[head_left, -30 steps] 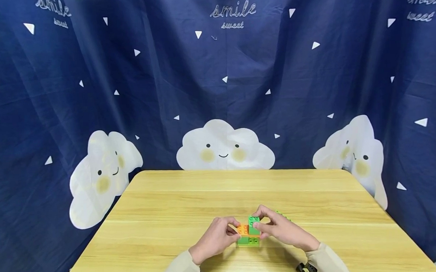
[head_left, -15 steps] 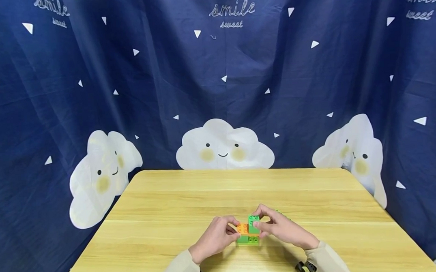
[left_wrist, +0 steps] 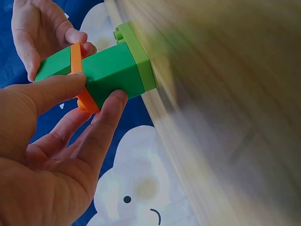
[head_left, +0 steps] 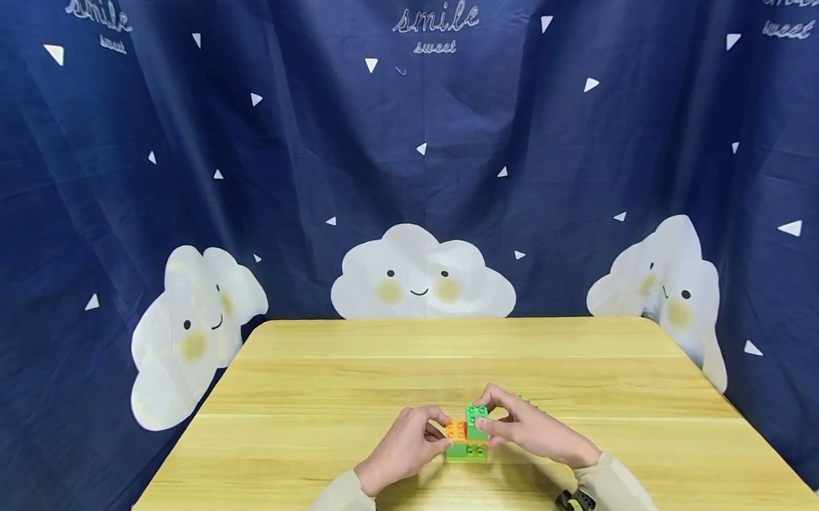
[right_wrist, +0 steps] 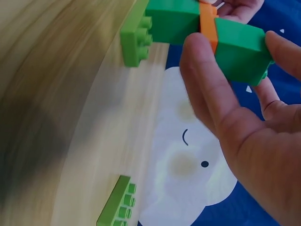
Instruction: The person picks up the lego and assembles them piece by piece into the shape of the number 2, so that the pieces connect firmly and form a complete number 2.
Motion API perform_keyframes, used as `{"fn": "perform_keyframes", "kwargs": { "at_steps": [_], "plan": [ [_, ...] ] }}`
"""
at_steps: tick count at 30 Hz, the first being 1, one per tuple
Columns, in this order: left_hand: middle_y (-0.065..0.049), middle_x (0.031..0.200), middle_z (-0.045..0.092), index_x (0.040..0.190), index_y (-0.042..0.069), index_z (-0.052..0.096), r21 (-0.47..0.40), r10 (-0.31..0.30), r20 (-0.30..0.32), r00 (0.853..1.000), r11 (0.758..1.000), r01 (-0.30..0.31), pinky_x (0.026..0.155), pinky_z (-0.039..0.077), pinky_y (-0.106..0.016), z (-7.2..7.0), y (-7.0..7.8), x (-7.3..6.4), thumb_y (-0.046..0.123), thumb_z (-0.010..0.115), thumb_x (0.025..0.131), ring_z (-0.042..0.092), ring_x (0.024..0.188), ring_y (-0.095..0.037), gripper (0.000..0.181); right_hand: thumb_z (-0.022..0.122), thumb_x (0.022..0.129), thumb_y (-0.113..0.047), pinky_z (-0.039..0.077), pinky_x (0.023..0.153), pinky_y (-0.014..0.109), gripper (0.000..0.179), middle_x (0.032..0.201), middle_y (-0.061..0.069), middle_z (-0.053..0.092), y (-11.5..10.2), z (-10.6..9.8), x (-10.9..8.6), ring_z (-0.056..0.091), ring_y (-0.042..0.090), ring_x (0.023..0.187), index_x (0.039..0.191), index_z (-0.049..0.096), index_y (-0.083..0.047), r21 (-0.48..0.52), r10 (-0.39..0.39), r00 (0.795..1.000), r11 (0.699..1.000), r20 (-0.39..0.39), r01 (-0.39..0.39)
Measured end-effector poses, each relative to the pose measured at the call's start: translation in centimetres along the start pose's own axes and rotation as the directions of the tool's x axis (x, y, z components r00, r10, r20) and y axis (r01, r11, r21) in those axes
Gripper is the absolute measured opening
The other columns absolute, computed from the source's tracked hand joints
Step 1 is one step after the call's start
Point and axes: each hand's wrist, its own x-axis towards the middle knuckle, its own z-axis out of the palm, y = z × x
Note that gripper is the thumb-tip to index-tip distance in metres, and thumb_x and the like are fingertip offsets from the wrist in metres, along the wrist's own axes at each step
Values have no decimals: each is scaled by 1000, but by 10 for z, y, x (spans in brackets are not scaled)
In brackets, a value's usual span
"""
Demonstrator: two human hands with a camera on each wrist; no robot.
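Observation:
A small stack of toy building bricks stands on the table. At its base is a light green plate (left_wrist: 141,56). A green brick (left_wrist: 113,70) sits on the plate's left part, and an orange plate (head_left: 454,430) lies over that, overhanging to the right. A second green brick (right_wrist: 240,49) stands on the orange plate's right end. My left hand (head_left: 405,445) pinches the stack from the left, its fingers at the orange plate and the lower green brick. From the right, my right hand (head_left: 535,431) grips the upper green brick between thumb and fingers.
A loose light green studded plate (right_wrist: 115,202) lies on the table to the right, partly hidden behind my right hand in the head view. The wooden table (head_left: 360,379) ends at a dark blue curtain (head_left: 294,138) with cloud prints.

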Motion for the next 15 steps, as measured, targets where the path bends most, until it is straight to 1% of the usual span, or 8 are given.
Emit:
{"fn": "perform_keyframes", "kwargs": {
  "at_steps": [5, 9, 15],
  "plan": [
    [-8, 102, 75, 107, 3, 71, 8, 0, 5, 1000, 1000, 0, 70, 57, -15, 0, 0, 0, 4, 78, 90, 71, 81, -6, 18, 57, 106, -34, 58, 92, 47, 27, 134, 15, 51, 2, 0, 0, 67, 30, 110, 121, 52, -11, -28, -6, 1000, 1000, -10, 6],
    [-8, 102, 75, 108, 3, 71, 15, -13, 7, 1000, 1000, 13, 71, 57, -16, 0, -1, -1, 5, 77, 90, 70, 81, -5, 19, 58, 106, -34, 57, 91, 44, 26, 132, 13, 53, 1, 1, 1, 66, 30, 111, 121, 53, -13, -74, -21, 1000, 997, -21, 19],
    [-6, 101, 74, 108, 4, 71, 23, -23, 5, 1000, 999, 23, 71, 57, -16, 0, -1, 0, 6, 77, 91, 69, 80, -4, 18, 61, 104, -32, 57, 89, 30, 30, 128, 11, 61, -2, 0, 2, 64, 30, 114, 128, 59, -14, -192, -91, 994, 978, -62, 77]
  ]
}}
